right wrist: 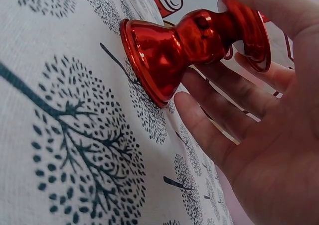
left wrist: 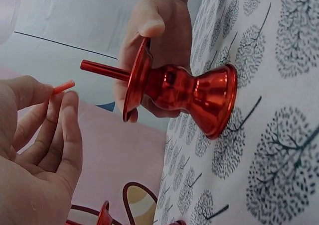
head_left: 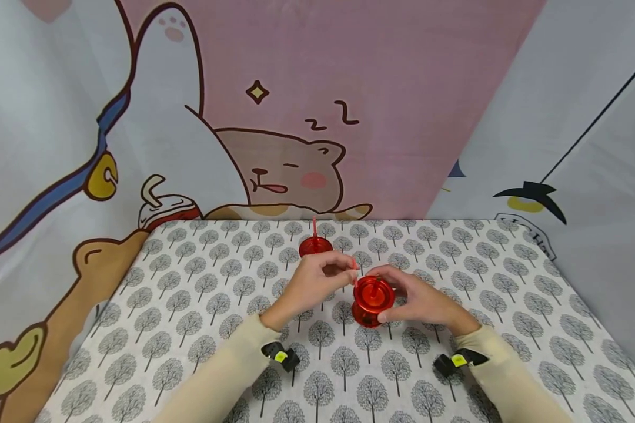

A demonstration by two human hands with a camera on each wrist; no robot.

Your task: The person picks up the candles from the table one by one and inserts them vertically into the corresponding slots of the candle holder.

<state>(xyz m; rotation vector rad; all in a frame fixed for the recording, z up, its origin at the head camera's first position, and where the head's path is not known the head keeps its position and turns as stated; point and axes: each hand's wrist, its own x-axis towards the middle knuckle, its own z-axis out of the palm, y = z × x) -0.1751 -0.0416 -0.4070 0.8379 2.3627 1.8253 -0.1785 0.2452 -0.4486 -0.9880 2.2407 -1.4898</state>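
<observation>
A shiny red candlestick with a flared base, a rounded stem and a dished top stands on the tablecloth. From its top rises a thin red metallic post. My right hand holds it from the right side, the thumb at the front and the fingers behind, around the top dish. A thin light-red stick is pinched between the thumb and forefinger of my left hand. The stick's end is level with the post's tip and apart from it in the left wrist view.
A second red candlestick stands farther back, with an upright light-red stick on it. The table wears a white cloth printed with grey trees. Behind it hangs a pink and white cartoon curtain.
</observation>
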